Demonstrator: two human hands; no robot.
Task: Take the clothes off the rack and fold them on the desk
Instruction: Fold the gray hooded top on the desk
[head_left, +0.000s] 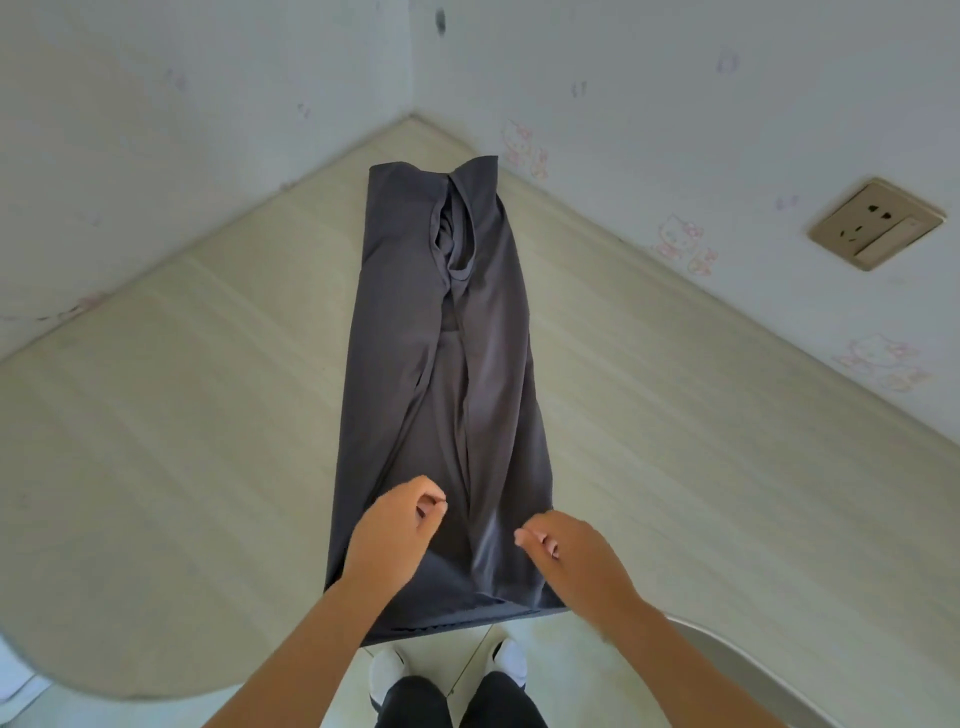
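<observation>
A dark grey garment (441, 374) lies on the pale wooden desk (208, 389), folded lengthwise into a long narrow strip that runs from the near edge toward the far corner. Its neck opening shows at the far end, and its hem hangs slightly over the desk's near edge. My left hand (395, 535) hovers over the near left part of the strip with its fingers loosely curled, holding nothing. My right hand (566, 556) hovers over the near right part in the same way. The rack is out of view.
White walls with faint cartoon stickers meet at the corner behind the desk. A beige wall socket (875, 224) sits on the right wall. The desk's near edge curves inward, and my feet in white shoes (387, 673) stand on the floor below it.
</observation>
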